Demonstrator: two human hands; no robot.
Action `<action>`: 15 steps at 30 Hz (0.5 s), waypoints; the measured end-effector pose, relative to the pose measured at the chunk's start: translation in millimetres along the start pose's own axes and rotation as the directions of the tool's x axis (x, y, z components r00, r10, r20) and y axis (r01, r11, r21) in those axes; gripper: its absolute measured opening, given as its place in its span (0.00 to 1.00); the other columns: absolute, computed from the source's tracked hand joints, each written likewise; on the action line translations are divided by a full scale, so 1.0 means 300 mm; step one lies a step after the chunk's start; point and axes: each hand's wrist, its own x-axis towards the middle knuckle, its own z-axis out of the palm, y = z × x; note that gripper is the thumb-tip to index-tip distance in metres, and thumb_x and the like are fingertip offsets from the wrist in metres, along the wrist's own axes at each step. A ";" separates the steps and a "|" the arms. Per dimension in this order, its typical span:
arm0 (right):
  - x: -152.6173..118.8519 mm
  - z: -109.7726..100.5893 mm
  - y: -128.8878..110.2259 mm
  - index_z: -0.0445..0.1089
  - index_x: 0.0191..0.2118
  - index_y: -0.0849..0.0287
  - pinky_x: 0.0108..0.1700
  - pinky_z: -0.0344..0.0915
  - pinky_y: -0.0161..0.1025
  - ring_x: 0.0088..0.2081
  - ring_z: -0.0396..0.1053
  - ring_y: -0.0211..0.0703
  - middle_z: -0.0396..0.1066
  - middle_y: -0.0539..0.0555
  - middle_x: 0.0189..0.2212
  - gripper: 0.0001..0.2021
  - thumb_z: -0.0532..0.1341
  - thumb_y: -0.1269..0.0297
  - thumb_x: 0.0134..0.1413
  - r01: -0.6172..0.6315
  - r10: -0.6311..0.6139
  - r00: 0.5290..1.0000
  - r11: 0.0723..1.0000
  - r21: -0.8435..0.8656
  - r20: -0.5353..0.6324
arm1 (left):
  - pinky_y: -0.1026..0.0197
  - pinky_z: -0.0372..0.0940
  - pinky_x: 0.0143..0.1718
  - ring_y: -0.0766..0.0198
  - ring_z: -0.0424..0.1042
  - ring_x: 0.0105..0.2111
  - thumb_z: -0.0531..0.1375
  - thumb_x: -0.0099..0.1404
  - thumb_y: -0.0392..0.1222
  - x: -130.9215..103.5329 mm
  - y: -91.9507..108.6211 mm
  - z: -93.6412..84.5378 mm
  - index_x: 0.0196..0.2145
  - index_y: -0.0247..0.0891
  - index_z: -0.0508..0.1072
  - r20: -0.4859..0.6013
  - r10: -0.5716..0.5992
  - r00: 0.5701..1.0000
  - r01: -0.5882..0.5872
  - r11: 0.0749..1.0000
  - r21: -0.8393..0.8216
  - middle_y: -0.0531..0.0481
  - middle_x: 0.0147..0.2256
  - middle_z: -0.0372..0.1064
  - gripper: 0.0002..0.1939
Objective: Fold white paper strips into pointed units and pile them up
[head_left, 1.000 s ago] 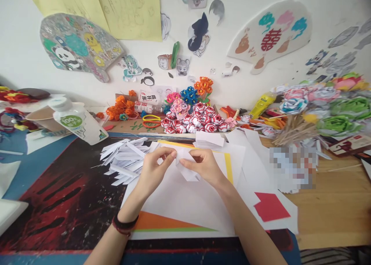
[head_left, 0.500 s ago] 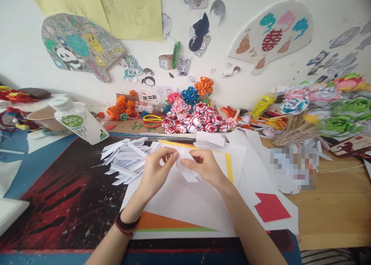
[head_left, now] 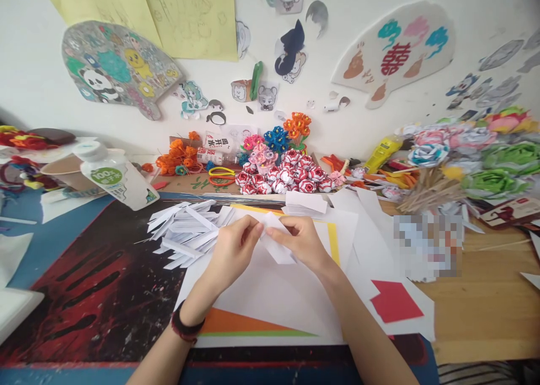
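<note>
Between my two hands is a small folded piece of white paper [head_left: 279, 251], held above large white sheets [head_left: 274, 303]. My left hand [head_left: 237, 243] pinches its left edge with thumb and forefinger. My right hand [head_left: 304, 239] grips the other side, its thumb lying across the top of the fold. Left of my hands lies a loose heap of folded white paper strips [head_left: 181, 233]. A small stack of white paper [head_left: 306, 202] sits just behind the hands.
A white bottle [head_left: 116, 174] stands at the back left. Red-and-white paper flowers [head_left: 291, 174] line the wall side. A red paper scrap [head_left: 396, 302] lies at right on white paper. Orange paper [head_left: 248, 324] shows under the sheets. A bundle of thin sticks [head_left: 434, 191] is at back right.
My left hand has shifted slightly, its fingers curling more closely at the paper's left edge. The folded paper has moved a little to the right. The right hand keeps its grip.
</note>
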 end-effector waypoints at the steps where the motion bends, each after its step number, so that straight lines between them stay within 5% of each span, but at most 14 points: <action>1: 0.001 -0.001 -0.001 0.56 0.18 0.60 0.24 0.45 0.34 0.23 0.48 0.33 0.48 0.45 0.19 0.21 0.64 0.55 0.51 0.002 -0.002 1.000 1.000 0.010 -0.002 | 0.64 0.56 0.28 0.66 0.63 0.24 0.50 0.70 0.45 -0.001 0.001 0.002 0.28 0.38 0.65 0.028 0.004 1.000 -0.004 1.000 -0.007 0.54 0.23 0.63 0.14; 15: 0.000 0.005 0.009 0.57 0.18 0.60 0.23 0.44 0.33 0.23 0.48 0.32 0.49 0.45 0.19 0.19 0.63 0.58 0.53 -0.003 0.005 0.998 1.000 0.029 -0.061 | 0.65 0.51 0.25 0.68 0.55 0.22 0.48 0.71 0.43 -0.003 -0.004 0.028 0.27 0.40 0.56 0.050 0.014 0.999 -0.018 0.997 0.075 0.57 0.22 0.55 0.13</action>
